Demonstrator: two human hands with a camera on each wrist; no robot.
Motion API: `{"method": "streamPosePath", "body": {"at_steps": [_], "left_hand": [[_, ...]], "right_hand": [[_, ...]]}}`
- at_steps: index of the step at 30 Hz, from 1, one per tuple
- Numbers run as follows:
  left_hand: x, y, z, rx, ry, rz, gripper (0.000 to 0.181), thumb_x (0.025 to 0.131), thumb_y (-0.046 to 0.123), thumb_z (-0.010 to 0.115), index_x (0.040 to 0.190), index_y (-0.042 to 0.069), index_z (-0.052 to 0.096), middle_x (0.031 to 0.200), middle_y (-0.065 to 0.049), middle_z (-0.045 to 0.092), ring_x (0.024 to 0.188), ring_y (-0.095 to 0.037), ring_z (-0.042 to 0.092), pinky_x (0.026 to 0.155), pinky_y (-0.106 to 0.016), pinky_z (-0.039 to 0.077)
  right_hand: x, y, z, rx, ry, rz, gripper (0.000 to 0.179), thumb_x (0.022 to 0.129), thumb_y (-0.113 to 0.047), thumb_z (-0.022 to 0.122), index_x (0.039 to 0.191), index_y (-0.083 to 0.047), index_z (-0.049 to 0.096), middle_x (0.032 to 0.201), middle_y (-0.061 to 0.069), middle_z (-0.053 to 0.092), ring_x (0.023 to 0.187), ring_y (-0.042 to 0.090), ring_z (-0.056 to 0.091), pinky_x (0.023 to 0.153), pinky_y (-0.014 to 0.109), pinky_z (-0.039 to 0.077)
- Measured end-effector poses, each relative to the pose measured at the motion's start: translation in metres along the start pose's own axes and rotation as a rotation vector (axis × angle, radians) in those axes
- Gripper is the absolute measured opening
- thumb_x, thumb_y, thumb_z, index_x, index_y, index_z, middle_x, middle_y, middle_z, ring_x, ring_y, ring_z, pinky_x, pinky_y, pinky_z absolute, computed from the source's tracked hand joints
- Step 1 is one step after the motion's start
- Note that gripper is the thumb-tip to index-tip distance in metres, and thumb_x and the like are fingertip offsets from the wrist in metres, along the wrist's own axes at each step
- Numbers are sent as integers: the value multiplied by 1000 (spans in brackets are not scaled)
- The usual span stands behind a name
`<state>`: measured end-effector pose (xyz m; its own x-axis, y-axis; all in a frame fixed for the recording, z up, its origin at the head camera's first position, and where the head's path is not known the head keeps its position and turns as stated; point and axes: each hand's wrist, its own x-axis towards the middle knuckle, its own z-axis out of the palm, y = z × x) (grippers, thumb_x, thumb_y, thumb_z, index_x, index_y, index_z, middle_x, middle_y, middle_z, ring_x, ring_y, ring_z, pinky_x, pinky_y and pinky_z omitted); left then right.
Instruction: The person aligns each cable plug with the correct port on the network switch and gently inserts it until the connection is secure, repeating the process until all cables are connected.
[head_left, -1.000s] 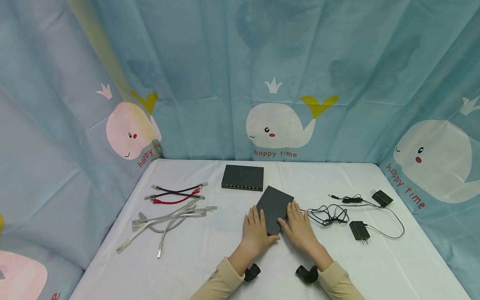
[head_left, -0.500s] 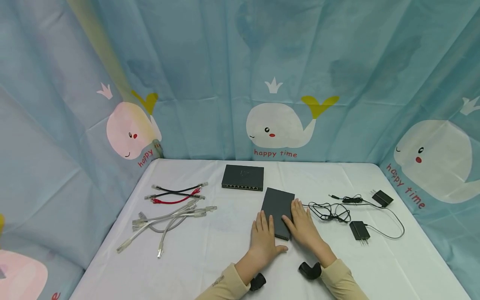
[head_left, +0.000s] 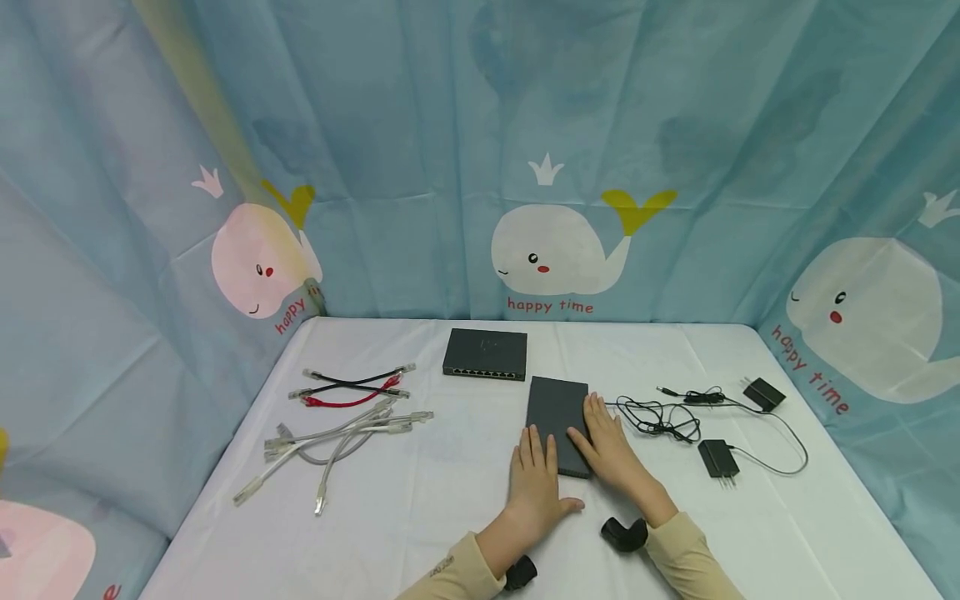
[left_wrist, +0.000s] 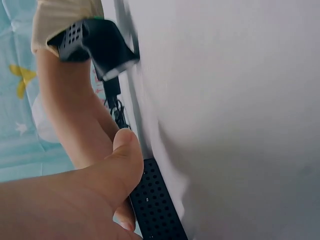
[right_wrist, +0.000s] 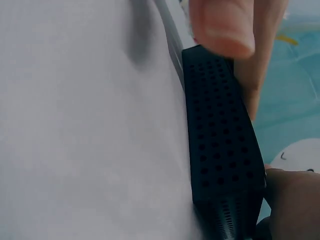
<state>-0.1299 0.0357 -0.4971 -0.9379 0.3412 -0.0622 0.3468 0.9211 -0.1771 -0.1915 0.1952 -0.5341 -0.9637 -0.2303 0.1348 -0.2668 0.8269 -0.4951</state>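
Note:
A flat dark network switch (head_left: 557, 417) lies on the white cloth between my two hands, its edges nearly square to the table. My left hand (head_left: 534, 483) lies at its near left corner, fingers straight and thumb spread out to the right. Along the right edge rests my right hand (head_left: 613, 442), fingers straight, with the thumb on the top face. Rows of vent holes cover the side of the switch (right_wrist: 220, 125) in the right wrist view. The left wrist view also shows a perforated side of the switch (left_wrist: 156, 202), partly behind the left thumb.
Behind stands a second network switch (head_left: 485, 355) with a row of ports facing front. Black and red patch cables (head_left: 351, 387) and grey ones (head_left: 337, 442) lie at left. On the right are a coiled black cord (head_left: 660, 419) and two power adapters (head_left: 765, 395), one nearer the front.
The nearer switch has turned from a slant to almost straight. My left hand has shifted right and toward the front, while the right hand has moved slightly right, keeping by the edge.

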Motion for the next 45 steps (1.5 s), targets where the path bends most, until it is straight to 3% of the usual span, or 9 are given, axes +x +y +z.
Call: {"method": "streamPosePath", "body": {"at_steps": [16,27,34,39,45], "left_hand": [[-9,16,-2,133,4,92,99,72,85,25,146,19,30,147,-17,31,136,-35,27,110,-42,25],[-18,23,-4,137,8,144,99,71,86,25,146,21,30,146,-17,32,136,-36,28,110,-45,23],[-19,24,-3,163,26,177,96,74,84,21,145,20,31,145,-18,34,136,-32,28,111,-42,20],[-17,18,-7,75,-32,220,92,78,81,21,146,21,29,147,-18,31,139,-31,24,112,-45,18],[-7,-2,-19,-145,-125,309,78,85,73,27,146,25,31,149,-19,26,140,-32,20,111,-52,15]], "right_hand": [[3,21,-5,185,-26,-106,67,98,-32,45,145,6,17,151,25,13,139,41,9,107,62,10],[6,33,-5,331,-53,-218,57,98,-20,47,144,3,23,151,25,15,138,44,12,105,65,3],[5,33,-8,350,-70,-246,54,98,-17,47,144,3,26,151,24,17,138,41,14,105,65,5],[7,33,-9,369,-94,-258,53,99,-16,45,144,3,25,151,24,16,138,42,12,106,64,4],[13,36,-8,376,-118,-270,52,100,-16,41,145,2,23,151,24,13,138,43,10,106,63,3]]}}
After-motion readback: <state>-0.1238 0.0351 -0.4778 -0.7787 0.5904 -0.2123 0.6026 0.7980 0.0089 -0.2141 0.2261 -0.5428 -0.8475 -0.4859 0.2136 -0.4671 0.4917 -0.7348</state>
